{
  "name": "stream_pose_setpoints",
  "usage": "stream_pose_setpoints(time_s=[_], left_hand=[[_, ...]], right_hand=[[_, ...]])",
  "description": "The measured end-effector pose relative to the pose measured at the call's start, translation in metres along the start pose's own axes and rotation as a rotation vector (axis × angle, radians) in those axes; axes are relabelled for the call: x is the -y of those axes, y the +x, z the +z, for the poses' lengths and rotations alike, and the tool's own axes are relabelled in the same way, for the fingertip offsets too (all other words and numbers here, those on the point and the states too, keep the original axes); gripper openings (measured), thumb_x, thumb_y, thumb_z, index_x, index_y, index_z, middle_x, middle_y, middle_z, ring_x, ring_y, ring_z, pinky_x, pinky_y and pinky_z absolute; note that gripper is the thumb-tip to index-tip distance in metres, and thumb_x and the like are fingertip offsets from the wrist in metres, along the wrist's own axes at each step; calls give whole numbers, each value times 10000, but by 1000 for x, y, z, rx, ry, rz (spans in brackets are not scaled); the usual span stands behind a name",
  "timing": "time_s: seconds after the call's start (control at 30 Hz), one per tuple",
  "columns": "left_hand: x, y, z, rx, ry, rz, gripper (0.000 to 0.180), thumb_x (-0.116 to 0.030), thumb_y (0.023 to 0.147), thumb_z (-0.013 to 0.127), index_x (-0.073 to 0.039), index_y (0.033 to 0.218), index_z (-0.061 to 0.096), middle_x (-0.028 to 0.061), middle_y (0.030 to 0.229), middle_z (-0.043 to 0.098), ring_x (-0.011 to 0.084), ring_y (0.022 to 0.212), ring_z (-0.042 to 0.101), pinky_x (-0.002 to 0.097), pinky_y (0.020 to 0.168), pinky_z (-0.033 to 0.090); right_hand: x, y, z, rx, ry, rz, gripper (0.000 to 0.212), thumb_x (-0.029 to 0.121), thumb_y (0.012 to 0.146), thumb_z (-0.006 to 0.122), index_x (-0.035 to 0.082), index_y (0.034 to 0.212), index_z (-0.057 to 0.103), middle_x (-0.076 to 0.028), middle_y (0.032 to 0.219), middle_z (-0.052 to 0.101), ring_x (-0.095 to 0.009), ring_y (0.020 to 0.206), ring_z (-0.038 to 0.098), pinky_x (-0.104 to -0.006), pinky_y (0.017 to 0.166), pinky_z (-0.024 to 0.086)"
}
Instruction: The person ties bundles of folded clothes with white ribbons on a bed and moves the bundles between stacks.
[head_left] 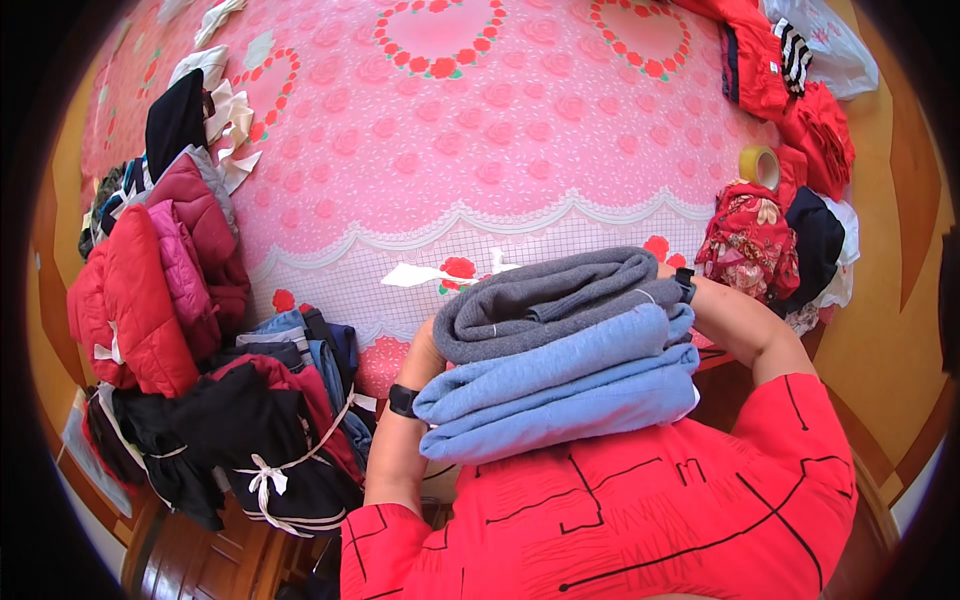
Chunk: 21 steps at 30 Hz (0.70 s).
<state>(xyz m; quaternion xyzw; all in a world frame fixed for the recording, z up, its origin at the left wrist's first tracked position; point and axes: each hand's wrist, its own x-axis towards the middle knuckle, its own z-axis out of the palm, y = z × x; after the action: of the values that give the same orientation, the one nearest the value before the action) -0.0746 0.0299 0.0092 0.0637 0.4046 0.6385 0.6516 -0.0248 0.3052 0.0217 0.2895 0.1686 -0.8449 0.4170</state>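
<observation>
Folded clothes (560,365): over near edge of pink cloth (460,135)
My left hand (427,346): left end
My right hand (667,271): right end
Grip: fingers hidden, I can't tell

1. A broad surface (440,150) fills the middle, dressed in a pink cover (560,120) with roses, pale speckles and hearts outlined in red flowers.
2. Near the cover's closer side runs a pale gridded band (350,280) with a white scalloped edge.
3. Tan areas (890,330) with angular brown stripes flank it left and right; floor or wall is hard to tell.
4. Glossy brown wood (200,560) shows at lower left, catching a reflection.
5. The light is bright and fairly even.
</observation>
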Motion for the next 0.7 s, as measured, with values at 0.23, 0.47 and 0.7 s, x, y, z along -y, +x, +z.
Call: stream_pose_setpoints(time_s=[0.23,0.47,0.7], left_hand=[[8,3,-8,-74,-4,17,512,-326,999,368,-46,1423,302,150,1409,404,262,1257,438,348,1063,349],[13,8,-19,-124,-13,33,514,-327,997,374,-41,1419,307,144,1406,408,258,1254,439,347,1060,349],[20,-1,-20,-179,-22,23,517,-329,995,381,-35,1415,313,139,1403,412,253,1251,440,346,1056,349]], right_hand=[[9,2,29,-3,33,55,412,183,955,482,65,1347,434,-118,1255,567,-197,1089,578,-336,973,463],[-17,9,-35,-4,-9,-90,417,144,932,530,53,1330,444,-118,1233,577,-182,1034,594,-305,918,499],[-17,19,-52,-128,-56,-116,508,140,922,549,70,1382,345,-136,1243,559,-199,1108,563,-332,972,468]])
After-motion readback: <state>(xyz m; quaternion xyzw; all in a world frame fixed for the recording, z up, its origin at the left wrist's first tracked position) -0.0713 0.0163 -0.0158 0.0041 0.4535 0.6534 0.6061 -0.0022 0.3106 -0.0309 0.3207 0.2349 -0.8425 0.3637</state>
